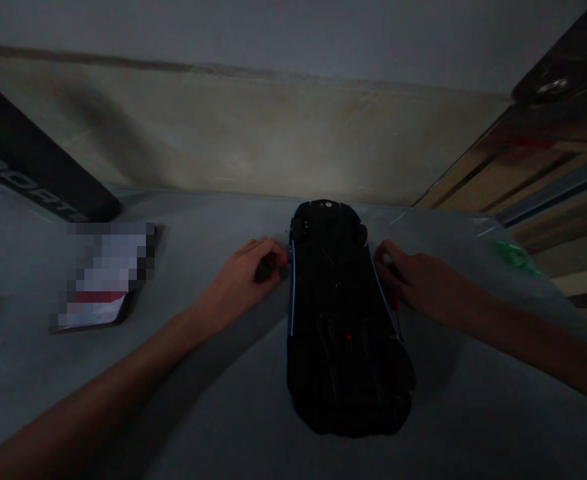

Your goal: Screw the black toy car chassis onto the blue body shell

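Note:
A toy car point(336, 293) lies upside down on the grey table, its black underside and wheels facing up. Blue bodywork shows along its edges, and a small red dot marks the underside. My left hand point(253, 270) is closed, its thumb and fingertips curled together against the car's left side. On the opposite side my right hand point(408, 273) has its bent fingers against the edge of the car, their tips partly hidden. A bit of red shows below the right fingers; what it is I cannot make out.
A phone-like flat object point(108, 273), blurred out, lies on the table point(198, 433) at left. Behind it leans a black box point(38, 160) lettered "SPORT". Crumpled green plastic point(516, 259) lies near the right edge. A wall point(273, 133) borders the table's back; wooden slats point(518, 173) stand at right.

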Demonstrator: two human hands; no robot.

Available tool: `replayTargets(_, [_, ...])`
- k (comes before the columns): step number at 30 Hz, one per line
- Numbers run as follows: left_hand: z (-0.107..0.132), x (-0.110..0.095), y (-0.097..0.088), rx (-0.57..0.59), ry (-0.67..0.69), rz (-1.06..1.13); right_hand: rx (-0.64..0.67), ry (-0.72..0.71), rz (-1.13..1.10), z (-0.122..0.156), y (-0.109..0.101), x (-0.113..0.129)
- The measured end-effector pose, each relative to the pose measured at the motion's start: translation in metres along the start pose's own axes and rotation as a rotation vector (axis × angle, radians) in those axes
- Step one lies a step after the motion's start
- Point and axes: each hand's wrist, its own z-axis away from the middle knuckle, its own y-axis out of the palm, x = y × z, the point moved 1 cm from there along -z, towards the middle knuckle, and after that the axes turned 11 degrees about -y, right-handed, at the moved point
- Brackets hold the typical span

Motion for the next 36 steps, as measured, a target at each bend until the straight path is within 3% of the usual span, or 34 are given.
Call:
replayTargets(6, [0.000, 0.001, 0.000, -0.047, 0.006, 0.076, -0.005, -0.021, -0.059, 0.005, 0.000, 0.004])
replayTargets(9, [0.003, -0.004, -0.002, -0.103, -0.044, 0.109, 0.004, -0.019, -0.124, 0.006, -0.002, 0.002])
replayTargets(12, [0.005, -0.007, -0.002, -0.083, -0.100, 0.217, -0.037, -0.009, -0.149, 0.004, -0.010, -0.001])
replayTargets(18, [0.004, 0.001, 0.011, 0.023, -0.084, 0.519, -0.304, -0.039, 0.051, -0.001, -0.064, 0.014])
replayTargets(23, [-0.003, 0.016, 0.021, 0.092, -0.033, 0.562, -0.491, -0.242, 0.216, 0.009, -0.095, 0.053])
replayTargets(28, [-0.007, 0.022, 0.024, 0.098, -0.016, 0.589, -0.483, -0.366, 0.270, 0.021, -0.091, 0.075])
replayTargets(36, [-0.009, 0.021, 0.023, 0.091, -0.016, 0.540, -0.478, -0.375, 0.251, 0.029, -0.077, 0.074])
